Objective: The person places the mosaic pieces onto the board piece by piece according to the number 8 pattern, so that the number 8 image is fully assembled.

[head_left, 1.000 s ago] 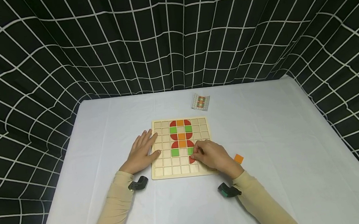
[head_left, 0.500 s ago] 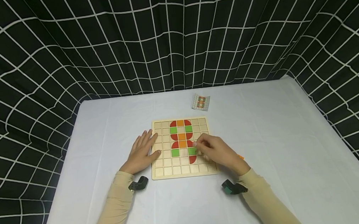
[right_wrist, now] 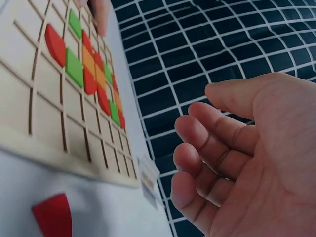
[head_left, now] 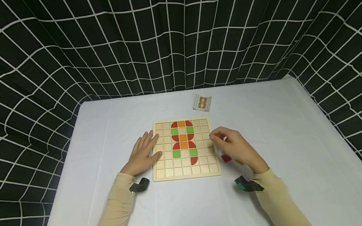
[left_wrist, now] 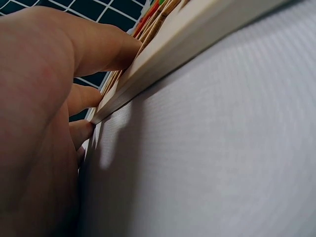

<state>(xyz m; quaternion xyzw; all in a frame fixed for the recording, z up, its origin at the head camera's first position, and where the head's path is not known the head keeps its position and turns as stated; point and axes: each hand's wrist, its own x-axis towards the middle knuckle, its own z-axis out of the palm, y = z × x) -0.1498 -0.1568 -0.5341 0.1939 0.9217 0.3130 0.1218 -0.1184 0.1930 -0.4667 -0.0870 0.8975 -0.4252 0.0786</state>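
Observation:
A wooden grid board lies on the table with red, orange and green flat pieces set in its middle columns. My left hand rests on the board's left edge, fingers spread and fairly straight. The lowest set piece is a red quarter-circle. My right hand is over the board's right edge; in the right wrist view its fingers are loosely curled with nothing between them. Below that hand a loose red piece lies on the table. Beside it is an orange piece, mostly hidden by the hand.
A small printed card showing a coloured grid pattern lies beyond the board. White cloth covers the table. Black curtains with white grid lines stand around its far side and both flanks.
My right hand has moved right, from the red quarter-circle in the lower grid to the board's right edge. The loose red piece has come into view. My left hand stays put.

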